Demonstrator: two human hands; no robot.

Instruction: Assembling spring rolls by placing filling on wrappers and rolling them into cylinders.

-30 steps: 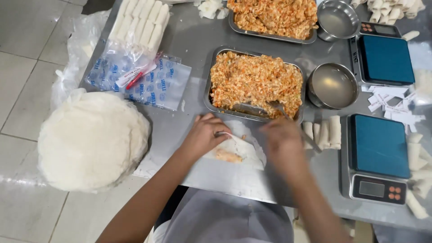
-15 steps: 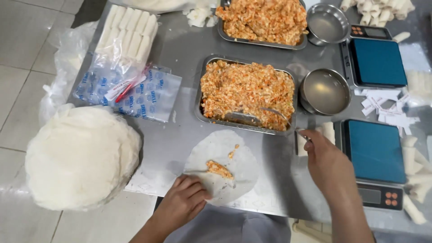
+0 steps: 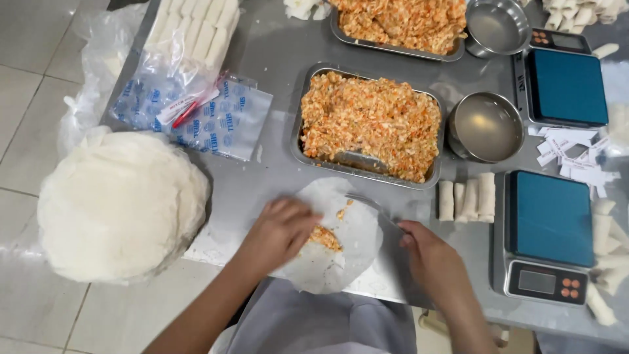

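Pressing my left hand (image 3: 278,231) flat on the thin, floppy wrapper (image 3: 337,236) at the bench's near edge, I'm lightly pinching, probably, its tear-prone right rim with my right hand (image 3: 429,252).

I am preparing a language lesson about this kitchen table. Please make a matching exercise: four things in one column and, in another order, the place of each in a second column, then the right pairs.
Things:
1. stack of round wrappers
2. tray of orange filling
3. three finished rolls
4. blue-topped scale

Places:
A. between the tray and the scale
B. at the right edge, beside the right hand
C. far left, hanging over the table edge
D. just beyond the single wrapper under the left hand

Pairs: 1-C, 2-D, 3-A, 4-B
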